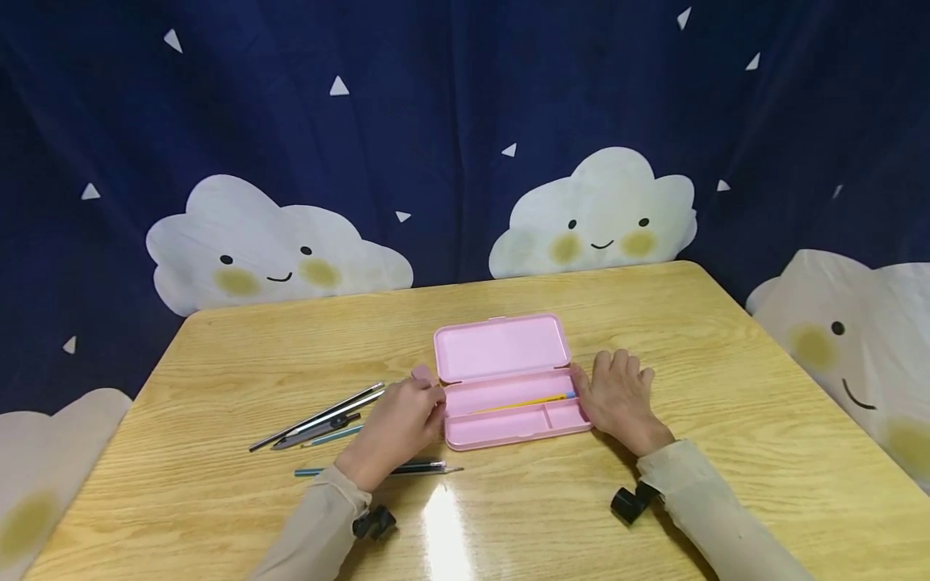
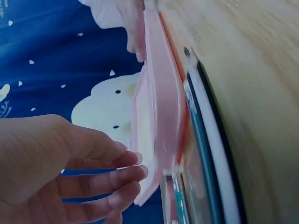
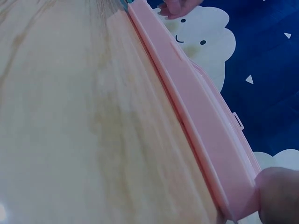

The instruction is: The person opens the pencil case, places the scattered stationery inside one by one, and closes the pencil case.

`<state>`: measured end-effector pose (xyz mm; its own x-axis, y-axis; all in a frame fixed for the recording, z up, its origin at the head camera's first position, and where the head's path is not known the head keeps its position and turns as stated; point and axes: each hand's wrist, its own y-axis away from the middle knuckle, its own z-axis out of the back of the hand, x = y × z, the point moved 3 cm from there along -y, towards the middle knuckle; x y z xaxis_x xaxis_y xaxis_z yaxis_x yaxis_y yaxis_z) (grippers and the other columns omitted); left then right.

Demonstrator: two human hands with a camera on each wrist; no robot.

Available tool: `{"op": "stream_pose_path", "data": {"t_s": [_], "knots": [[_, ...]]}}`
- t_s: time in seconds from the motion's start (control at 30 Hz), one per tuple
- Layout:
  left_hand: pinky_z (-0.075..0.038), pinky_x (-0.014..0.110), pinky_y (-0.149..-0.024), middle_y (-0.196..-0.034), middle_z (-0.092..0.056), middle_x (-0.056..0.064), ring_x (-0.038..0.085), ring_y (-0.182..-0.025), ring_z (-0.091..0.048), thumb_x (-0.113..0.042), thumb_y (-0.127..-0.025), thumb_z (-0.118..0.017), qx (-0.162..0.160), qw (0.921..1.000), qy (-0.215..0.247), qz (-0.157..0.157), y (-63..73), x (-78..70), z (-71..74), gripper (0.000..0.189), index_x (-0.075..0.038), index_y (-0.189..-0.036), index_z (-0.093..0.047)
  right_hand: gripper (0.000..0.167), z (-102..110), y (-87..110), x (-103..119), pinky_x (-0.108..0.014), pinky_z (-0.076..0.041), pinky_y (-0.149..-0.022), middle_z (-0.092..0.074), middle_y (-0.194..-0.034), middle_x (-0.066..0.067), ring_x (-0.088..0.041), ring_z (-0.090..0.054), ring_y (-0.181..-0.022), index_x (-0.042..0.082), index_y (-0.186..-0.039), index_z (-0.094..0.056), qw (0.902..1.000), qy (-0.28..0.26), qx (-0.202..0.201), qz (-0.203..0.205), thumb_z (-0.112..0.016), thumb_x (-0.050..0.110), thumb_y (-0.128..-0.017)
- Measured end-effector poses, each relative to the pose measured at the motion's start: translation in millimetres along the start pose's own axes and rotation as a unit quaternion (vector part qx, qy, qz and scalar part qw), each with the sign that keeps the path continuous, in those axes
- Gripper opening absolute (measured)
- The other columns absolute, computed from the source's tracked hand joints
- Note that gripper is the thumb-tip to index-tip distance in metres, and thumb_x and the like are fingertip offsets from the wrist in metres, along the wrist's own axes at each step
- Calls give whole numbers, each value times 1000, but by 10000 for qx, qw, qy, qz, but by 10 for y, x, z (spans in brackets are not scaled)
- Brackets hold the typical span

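A pink pencil case [image 1: 497, 432] lies open on the table, its lid [image 1: 501, 347] tipped back. A yellow pencil [image 1: 526, 403] with a blue end lies in its long compartment. Beside the case's left end is my left hand [image 1: 395, 424]; in the left wrist view its fingers [image 2: 119, 179] are loosely bent, nothing visible between them. My right hand [image 1: 617, 399] rests at the right end, thumb touching the case and the other fingers apart from it. A small pink piece [image 1: 422, 373] shows just behind the left hand; its kind is unclear.
Left of the case lie dark and silvery pencils [image 1: 316, 417], a grey compass [image 1: 312, 432] and a blue pencil [image 1: 336, 436]. More pencils [image 1: 429, 470] lie in front, partly under the left wrist. A dark blue cloud-print curtain [image 1: 450, 121] hangs behind the wooden table [image 1: 552, 516].
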<state>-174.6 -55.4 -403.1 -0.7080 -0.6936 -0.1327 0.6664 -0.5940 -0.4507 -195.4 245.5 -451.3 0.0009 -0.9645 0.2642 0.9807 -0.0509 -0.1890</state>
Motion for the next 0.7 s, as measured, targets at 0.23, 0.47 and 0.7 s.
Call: {"op": "stream_pose_path", "data": {"t_s": [0.23,0.47,0.7], "knots": [[-39,24,-51,-63,-53,-3,7,-55,-43,0,-80,-72,260,9980,23,568,248,265,170,15,-8,-71,-63,43,-21,-10,35,-49,-25,-69,-34,-81,-15,-35,-34,-78,1,-80,-40,10000,11,-6,13,-42,39,-100],[-36,25,-50,-64,-49,-3,10,-56,-40,12,-78,-69,522,9900,128,1302,539,680,354,20,-7,-74,-63,43,-8,3,27,-49,-25,-69,-34,-82,-15,-35,-34,-77,0,-81,-40,10000,-20,41,-25,-41,38,-100],[-47,31,-54,-73,-62,5,13,-63,-54,15,-76,-69,510,9839,0,1711,823,993,490,20,-4,-82,-68,44,10,17,19,-49,-25,-69,-35,-82,-16,-36,-35,-78,-1,-83,-41,9999,-42,103,-40,-39,39,-101]]}}
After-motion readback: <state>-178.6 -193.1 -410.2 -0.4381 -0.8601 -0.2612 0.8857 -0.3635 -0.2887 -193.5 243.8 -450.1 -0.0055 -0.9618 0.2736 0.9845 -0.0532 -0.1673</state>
